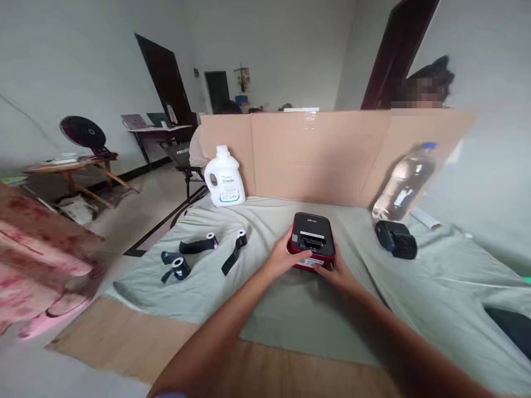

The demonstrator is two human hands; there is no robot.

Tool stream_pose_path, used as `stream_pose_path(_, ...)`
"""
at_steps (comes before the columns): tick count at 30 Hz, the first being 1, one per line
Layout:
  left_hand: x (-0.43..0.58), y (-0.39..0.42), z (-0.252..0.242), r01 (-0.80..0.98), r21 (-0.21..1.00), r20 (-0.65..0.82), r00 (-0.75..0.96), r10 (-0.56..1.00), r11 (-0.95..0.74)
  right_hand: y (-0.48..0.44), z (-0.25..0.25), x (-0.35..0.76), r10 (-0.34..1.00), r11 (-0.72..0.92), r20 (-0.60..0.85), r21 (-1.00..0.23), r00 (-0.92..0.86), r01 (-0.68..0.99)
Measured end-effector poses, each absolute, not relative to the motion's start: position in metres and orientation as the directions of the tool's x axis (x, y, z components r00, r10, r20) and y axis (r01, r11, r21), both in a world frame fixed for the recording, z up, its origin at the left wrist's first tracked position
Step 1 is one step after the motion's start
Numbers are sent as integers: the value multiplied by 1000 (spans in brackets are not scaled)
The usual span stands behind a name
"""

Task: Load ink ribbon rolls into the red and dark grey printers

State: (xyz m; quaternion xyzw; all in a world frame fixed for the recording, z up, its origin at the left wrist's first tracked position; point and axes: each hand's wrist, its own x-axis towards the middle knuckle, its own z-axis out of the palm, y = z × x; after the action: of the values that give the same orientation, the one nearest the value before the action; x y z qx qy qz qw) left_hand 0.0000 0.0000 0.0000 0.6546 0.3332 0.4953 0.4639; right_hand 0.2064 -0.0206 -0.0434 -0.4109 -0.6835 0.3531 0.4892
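Note:
A small black-and-red boxy device (313, 226), which looks like a compact label printer, sits between my hands on the green cloth. My left hand (282, 258) grips its left side, with the thumb across the near edge. On the opposite side my right hand (338, 270) is wrapped round it, its thumb at the front near a white label. Left of the device lie several small rolls with white cores and loose black strips, among them a nearer roll (181, 267), a middle roll (211, 240) and one closer to the device (241, 236).
A cardboard screen (315, 160) stands along the back. A white jug (225, 179) is at its left, a clear bottle with a blue cap (404, 182) at its right. A black device (396, 239) lies at right. A person in pink-patterned clothes (41, 254) is at far left.

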Motion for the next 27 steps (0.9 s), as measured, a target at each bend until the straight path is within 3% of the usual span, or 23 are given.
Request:
stream_pose_path(5, -53, 54, 45, 14, 902, 407, 311, 859, -432, 40, -17, 147, 846, 531, 524, -818, -97, 222)
stream_pose_path(11, -146, 123, 58, 48, 957, 285, 53, 957, -287, 135, 3, 42, 775, 569, 571, -817, -271, -93)
stream_pose_path(21, -227, 167, 8, 33, 999, 19, -301, 953, -10, 200, -44, -57, 833, 419, 417, -905, -364, -78)
stream_pose_path(27, -225, 162, 18, 180, 981, 7, -385, 923, 68, 192, -41, -39, 902, 296, 269, -955, -336, 32)
